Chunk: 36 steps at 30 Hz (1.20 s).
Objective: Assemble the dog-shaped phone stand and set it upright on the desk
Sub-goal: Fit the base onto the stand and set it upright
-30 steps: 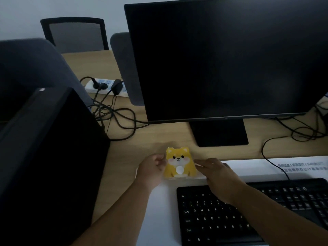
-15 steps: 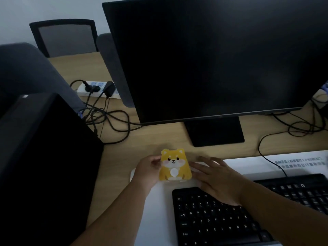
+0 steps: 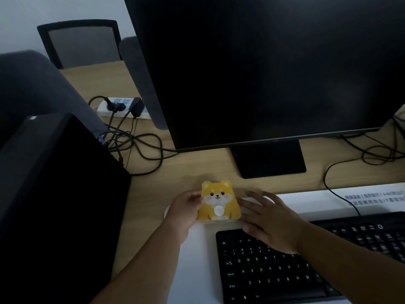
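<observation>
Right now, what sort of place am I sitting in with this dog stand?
Most likely an office workstation. A large dark flat-screen monitor stands on a light wooden desk, a black computer keyboard lies in front of it, and a black mesh-backed office chair sits at the desk behind.

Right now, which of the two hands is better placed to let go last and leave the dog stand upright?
The left hand, probably. Its fingers pinch the left edge of the dog stand, which stands upright on the white mat. The right hand lies open beside it, fingers spread, not gripping.
</observation>
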Tool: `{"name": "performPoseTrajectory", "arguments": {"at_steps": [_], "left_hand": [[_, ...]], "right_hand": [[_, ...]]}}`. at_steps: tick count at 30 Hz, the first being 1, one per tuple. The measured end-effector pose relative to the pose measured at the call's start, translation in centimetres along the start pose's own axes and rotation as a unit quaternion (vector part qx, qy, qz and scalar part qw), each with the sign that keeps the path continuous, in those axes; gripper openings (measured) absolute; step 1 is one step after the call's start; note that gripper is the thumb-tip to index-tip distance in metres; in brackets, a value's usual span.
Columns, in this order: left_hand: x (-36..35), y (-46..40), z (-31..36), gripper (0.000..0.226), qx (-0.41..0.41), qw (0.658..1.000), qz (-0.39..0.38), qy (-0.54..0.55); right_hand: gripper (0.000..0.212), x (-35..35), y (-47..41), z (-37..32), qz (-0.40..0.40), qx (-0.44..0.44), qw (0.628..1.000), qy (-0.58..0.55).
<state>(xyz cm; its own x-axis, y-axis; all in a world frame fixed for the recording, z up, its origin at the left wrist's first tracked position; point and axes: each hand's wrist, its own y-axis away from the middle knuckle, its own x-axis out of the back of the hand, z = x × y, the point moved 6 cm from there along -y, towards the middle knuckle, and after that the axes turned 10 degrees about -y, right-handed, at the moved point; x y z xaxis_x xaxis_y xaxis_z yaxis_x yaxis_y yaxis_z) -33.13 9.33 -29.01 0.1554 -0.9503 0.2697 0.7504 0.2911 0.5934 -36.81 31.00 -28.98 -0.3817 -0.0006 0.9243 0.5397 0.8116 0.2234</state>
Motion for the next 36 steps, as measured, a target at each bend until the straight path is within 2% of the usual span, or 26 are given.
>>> {"name": "performPoseTrajectory", "arguments": {"at_steps": [16, 21, 27, 30, 36], "left_hand": [[0.8, 1.0, 1.6, 0.023, -0.029, 0.997, -0.01, 0.064], [0.9, 1.3, 1.6, 0.024, -0.033, 0.998, -0.01, 0.056], [1.2, 2.1, 1.3, 0.033, -0.032, 0.996, -0.063, 0.048], [1.4, 2.6, 1.1, 0.029, -0.024, 0.994, -0.091, 0.056], [1.2, 2.8, 0.8, 0.027, -0.028, 0.992, -0.095, 0.076]], "right_hand": [[0.055, -0.1, -0.3, 0.1, 0.006, -0.005, 1.0, 0.001], [0.054, 0.0, -0.5, -0.1, 0.008, -0.005, 1.0, -0.001], [0.05, 1.1, -0.6, -0.9, 0.032, 0.005, 0.999, 0.01], [0.045, 1.2, -0.6, -1.5, 0.04, 0.012, 0.999, 0.015], [0.057, 0.4, -1.2, -2.3, 0.018, 0.024, 1.0, -0.007]]}}
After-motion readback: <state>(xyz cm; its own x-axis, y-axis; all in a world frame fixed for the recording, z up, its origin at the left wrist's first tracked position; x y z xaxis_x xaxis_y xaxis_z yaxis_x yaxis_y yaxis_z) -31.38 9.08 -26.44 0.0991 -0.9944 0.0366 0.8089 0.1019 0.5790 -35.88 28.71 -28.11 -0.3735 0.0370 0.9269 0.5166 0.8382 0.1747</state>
